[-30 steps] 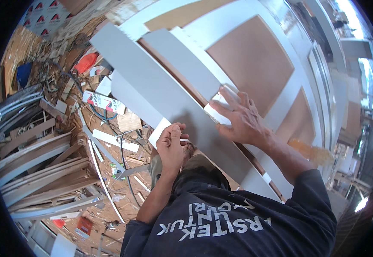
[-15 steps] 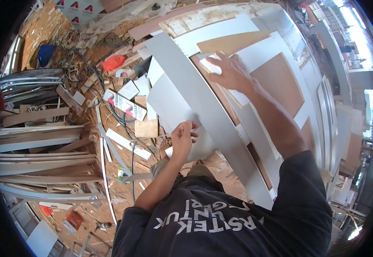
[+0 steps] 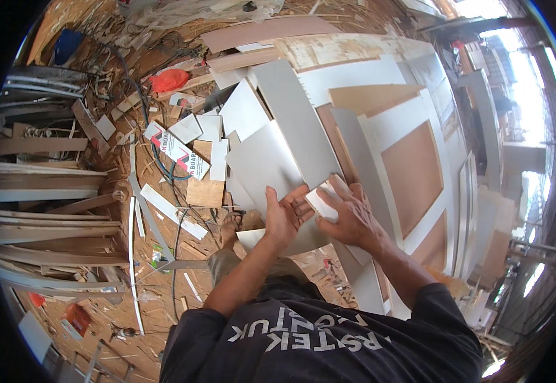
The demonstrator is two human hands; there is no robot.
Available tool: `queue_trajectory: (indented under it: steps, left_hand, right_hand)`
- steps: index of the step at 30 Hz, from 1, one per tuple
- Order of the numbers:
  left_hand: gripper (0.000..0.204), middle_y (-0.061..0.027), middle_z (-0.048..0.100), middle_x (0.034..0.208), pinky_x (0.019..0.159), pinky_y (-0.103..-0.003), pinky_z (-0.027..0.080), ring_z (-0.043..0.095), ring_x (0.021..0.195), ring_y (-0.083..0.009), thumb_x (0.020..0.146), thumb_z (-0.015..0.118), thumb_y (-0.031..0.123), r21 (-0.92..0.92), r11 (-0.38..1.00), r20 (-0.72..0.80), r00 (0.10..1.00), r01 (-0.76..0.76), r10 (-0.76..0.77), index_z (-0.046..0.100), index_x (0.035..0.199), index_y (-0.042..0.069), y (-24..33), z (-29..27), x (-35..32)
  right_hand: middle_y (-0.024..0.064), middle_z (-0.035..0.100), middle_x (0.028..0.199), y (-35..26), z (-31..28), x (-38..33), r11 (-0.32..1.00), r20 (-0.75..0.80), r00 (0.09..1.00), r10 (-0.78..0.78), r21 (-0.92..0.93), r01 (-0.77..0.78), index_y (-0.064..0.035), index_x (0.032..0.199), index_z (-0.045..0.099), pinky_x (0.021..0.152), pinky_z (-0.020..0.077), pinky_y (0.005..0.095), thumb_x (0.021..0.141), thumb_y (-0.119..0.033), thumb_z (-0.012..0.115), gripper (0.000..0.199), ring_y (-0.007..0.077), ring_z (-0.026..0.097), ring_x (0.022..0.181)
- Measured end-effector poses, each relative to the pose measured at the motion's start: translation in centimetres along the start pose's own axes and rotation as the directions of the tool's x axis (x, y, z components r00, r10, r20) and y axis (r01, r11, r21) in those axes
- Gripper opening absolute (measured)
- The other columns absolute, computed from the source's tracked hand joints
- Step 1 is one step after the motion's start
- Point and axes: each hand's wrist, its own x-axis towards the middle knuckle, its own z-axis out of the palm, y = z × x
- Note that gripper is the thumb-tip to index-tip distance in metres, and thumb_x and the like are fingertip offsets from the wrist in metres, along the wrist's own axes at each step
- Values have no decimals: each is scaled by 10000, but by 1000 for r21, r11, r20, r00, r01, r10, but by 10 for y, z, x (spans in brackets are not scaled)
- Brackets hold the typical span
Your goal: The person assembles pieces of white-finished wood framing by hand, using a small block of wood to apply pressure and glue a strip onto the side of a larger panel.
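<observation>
My right hand (image 3: 354, 218) is closed around a small white block (image 3: 321, 203) with a brownish edge, held over the long grey board (image 3: 294, 115). Just left of the block is my left hand (image 3: 283, 220), palm turned up and fingers spread, its fingertips near or touching the block's end; exactly which I cannot tell. Nothing lies in the left palm. Under and beside my left hand is a pale grey sheet (image 3: 262, 150). The grey board lies slanted along the left side of a stack of white and brown panels (image 3: 412, 182).
Left of me lie piles of long curved strips (image 3: 54, 195). Offcuts (image 3: 204, 191), a red bag (image 3: 169, 80) and a dark cable (image 3: 177, 255) litter the floor. A tan board (image 3: 373, 97) rests on the panel stack. Long white boards (image 3: 482, 115) stand farther right.
My right hand has come down and left from the panel stack with the white block in it. My left hand has opened and turned up beside it. The view has shifted slightly.
</observation>
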Motion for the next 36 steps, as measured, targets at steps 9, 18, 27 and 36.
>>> queue_trajectory:
  steps: [9, 18, 27, 36]
  left_hand:
    - [1037, -67, 631, 1265, 1035, -377, 454, 589, 1154, -215, 969, 43, 819, -8, 998, 33, 997, 63, -63, 581, 1411, 51, -2, -5, 3]
    - [1002, -105, 619, 1255, 1035, -423, 466, 581, 1170, -249, 987, 52, 796, 199, 979, -23, 999, 38, -34, 543, 1409, 32, 12, 5, 11]
    - [1004, -89, 613, 1240, 994, -409, 474, 588, 1150, -229, 966, 92, 834, 173, 985, -3, 1000, 24, -24, 548, 1393, 48, 3, -1, 4]
    - [967, -59, 612, 1284, 1008, -395, 459, 572, 1160, -211, 1000, 93, 788, 239, 971, 37, 999, 21, -31, 527, 1463, 58, 11, 8, -3]
  right_hand:
    - [285, 477, 1525, -17, -19, 148, 984, -132, 977, -168, -83, 158, -89, 1384, 645, 1077, 416, 558, 801, -413, 767, 679, 553, 497, 1228]
    - [238, 505, 1479, -29, -33, 198, 987, -189, 972, -140, -104, 122, -134, 1404, 631, 1088, 394, 591, 811, -444, 724, 675, 553, 481, 1268]
    - [235, 497, 1527, -24, -23, 118, 996, -136, 987, -86, -22, 84, -129, 1413, 631, 1142, 363, 590, 800, -462, 746, 707, 580, 380, 1381]
    - [157, 521, 1503, -6, -66, 259, 991, -160, 986, 47, 129, -26, -183, 1439, 625, 1134, 396, 523, 796, -494, 711, 720, 477, 479, 1308]
